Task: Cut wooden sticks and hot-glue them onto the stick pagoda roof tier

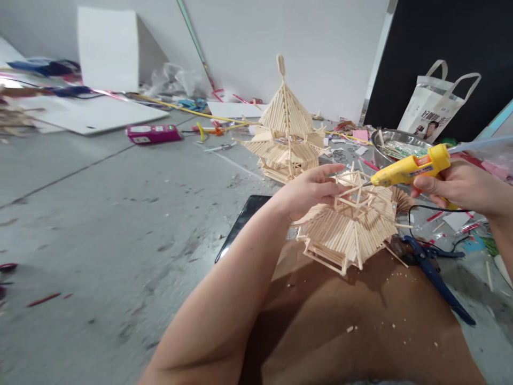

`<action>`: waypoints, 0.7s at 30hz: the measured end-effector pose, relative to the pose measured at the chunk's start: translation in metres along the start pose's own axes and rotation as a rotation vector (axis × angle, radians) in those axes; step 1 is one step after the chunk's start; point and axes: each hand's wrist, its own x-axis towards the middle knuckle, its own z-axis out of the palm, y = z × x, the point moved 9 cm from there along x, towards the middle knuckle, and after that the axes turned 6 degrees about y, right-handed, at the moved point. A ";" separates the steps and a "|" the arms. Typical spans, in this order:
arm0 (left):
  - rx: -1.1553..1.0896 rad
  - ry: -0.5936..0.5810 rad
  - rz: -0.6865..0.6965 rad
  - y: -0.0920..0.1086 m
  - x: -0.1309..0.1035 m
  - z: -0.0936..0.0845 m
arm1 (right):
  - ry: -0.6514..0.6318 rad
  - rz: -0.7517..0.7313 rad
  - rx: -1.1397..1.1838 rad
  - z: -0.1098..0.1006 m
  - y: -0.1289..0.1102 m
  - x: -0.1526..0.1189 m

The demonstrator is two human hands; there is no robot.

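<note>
In my right hand (457, 187) is a yellow hot glue gun (412, 168), a clear glue stick running out of its back. Its nozzle points left, at the top frame of a small pavilion model (352, 230) built of thin wooden sticks. My left hand (315, 187) is at the left side of that top frame, fingers closed around part of it; the fingertips are partly hidden among the sticks. Behind it stands a second stick pavilion (286, 133) with a pointed roof and a spire.
Brown paper (360, 321) lies under the model. Blue-handled cutters (436, 278) are at its right, a dark tablet-like slab (244, 224) at its left. A metal bowl (377, 141), a white bag (428, 109) and a purple power strip (154, 133) stand farther back. A black cord loops near the glue gun.
</note>
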 end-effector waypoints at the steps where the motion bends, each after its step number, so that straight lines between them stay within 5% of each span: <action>1: -0.001 0.001 0.003 0.000 0.000 0.000 | 0.009 0.018 -0.012 0.000 -0.001 0.000; 21: -0.011 0.011 -0.010 0.001 -0.002 0.001 | 0.072 0.092 -0.104 -0.001 -0.009 0.003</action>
